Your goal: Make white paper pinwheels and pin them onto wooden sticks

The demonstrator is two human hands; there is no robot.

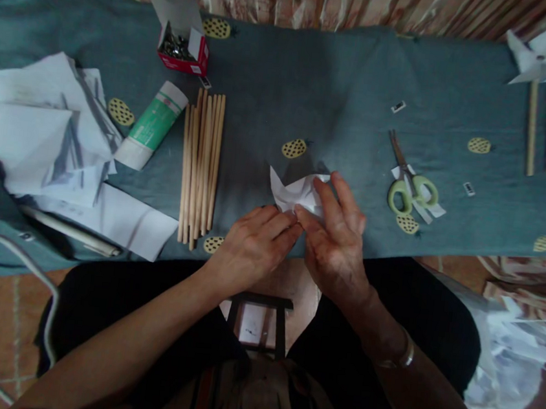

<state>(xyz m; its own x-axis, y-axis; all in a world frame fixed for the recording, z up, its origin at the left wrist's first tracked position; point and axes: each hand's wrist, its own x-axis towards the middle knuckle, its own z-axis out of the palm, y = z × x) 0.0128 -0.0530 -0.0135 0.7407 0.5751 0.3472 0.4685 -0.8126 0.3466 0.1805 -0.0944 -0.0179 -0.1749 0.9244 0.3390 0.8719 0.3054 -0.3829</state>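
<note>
Both hands meet at the table's front edge around a white paper pinwheel (pixel 296 191) with folded, pointed blades. My left hand (pixel 254 241) is closed, fingers curled at the near side of the paper. My right hand (pixel 340 244) pinches it near the centre with thumb and finger, the other fingers bent over its right side. Whatever lies between the fingertips is hidden. To the left lies a bundle of several wooden sticks (pixel 201 171). Green-handled scissors (pixel 404 192) rest to the right, over a paper strip.
A red box (pixel 183 62) of small metal pins stands open at the back. Beside the sticks lies a green-and-white tube (pixel 152 127). Paper sheets (pixel 23 120) pile at left. Pinwheels on sticks (pixel 542 57) lie far right. A bag of paper (pixel 515 360) sits on the floor.
</note>
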